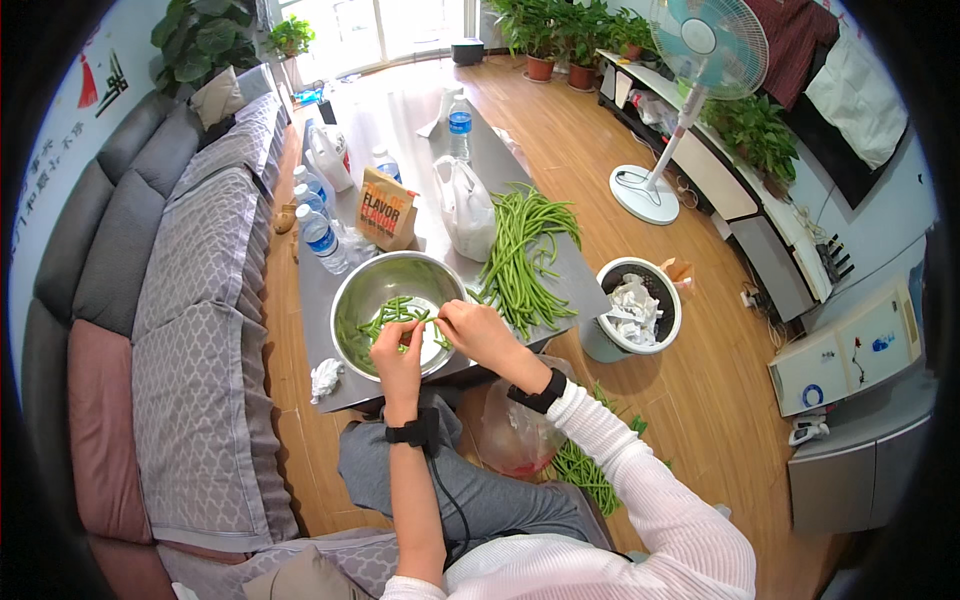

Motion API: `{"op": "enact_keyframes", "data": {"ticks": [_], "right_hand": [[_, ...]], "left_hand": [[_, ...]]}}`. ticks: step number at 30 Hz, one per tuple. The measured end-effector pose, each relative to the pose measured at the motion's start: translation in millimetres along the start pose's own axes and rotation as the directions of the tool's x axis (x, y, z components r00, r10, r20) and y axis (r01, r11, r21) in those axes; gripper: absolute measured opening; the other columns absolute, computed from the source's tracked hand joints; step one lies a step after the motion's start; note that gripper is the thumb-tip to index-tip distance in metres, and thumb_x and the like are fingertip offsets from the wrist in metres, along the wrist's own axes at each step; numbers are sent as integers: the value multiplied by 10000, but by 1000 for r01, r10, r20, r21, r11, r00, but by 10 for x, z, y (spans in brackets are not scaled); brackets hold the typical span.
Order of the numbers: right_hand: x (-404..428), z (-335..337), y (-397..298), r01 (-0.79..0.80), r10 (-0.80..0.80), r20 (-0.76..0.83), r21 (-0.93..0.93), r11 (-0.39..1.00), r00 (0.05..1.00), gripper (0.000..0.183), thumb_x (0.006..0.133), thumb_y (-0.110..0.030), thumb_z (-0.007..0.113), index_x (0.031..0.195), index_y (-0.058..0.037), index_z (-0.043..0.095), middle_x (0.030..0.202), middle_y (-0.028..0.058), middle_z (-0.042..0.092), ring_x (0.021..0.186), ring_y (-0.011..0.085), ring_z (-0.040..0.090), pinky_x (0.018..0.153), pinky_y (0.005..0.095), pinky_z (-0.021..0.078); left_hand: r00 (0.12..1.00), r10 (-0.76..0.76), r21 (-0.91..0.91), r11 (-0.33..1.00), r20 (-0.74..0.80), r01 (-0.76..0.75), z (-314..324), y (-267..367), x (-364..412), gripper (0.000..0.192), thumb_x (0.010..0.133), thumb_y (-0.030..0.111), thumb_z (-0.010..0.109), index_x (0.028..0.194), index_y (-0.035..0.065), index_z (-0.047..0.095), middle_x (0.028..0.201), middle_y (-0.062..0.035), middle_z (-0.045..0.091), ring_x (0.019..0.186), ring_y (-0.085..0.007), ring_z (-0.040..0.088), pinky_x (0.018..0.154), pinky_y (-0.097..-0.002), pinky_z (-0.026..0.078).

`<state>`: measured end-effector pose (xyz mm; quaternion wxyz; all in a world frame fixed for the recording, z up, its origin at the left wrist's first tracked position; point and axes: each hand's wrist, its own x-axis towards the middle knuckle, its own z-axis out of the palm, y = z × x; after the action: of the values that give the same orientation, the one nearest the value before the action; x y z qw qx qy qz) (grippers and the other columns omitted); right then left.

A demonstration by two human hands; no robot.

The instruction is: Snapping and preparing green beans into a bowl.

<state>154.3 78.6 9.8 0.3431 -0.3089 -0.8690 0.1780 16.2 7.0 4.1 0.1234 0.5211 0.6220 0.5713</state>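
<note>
Over a stainless steel bowl, my left hand and my right hand meet with their fingertips pinched on a green bean. Only a short stretch of the bean shows between the fingers. Inside the bowl lie several short pieces of green bean. To the right of the bowl, a large heap of whole green beans spreads over the grey coffee table. Each wrist wears a black strap, and my fingers hide part of the bowl's contents.
A paper bag, a white plastic bag and several water bottles stand behind the bowl. Crumpled tissue lies at the near left corner. Right of the table is a waste bin; more beans lie low by a clear plastic bag.
</note>
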Motion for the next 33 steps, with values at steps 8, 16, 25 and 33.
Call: {"op": "enact_keyframes", "data": {"ticks": [8,16,25,33], "right_hand": [[30,224,-177,-213,254,-231,186,959,939,206,827,-169,632,770,25,593,661,152,614,595,287,613,547,361,475],[139,322,-156,-243,466,-160,682,689,870,183,874,-150,618,907,27,651,590,42,605,514,85,550,482,234,406],[174,495,38,60,-55,-174,25,998,983,551,916,-37,428,1414,55,211,1359,275,389,1161,311,516,938,354,426],[-7,-520,910,-493,532,-170,224,841,829,594,933,-434,468,585,-3,682,472,70,598,462,157,607,520,292,482]], "left_hand": [[981,-99,-43,995,-170,93,275,-22,-118,107,826,54,652,825,-47,617,787,-104,626,671,-153,595,591,-289,472],[878,-436,-621,749,-199,232,257,-194,-57,214,894,73,594,1046,-77,614,867,-76,653,751,-117,616,716,-239,492],[878,-307,-155,951,-366,267,152,-613,12,419,950,219,512,1234,-88,485,1254,-186,505,1102,-235,529,937,-329,408],[809,-500,-540,792,-308,284,52,-448,-30,309,981,182,426,1139,-55,548,1130,-132,589,1041,-182,550,925,-302,407]]}}
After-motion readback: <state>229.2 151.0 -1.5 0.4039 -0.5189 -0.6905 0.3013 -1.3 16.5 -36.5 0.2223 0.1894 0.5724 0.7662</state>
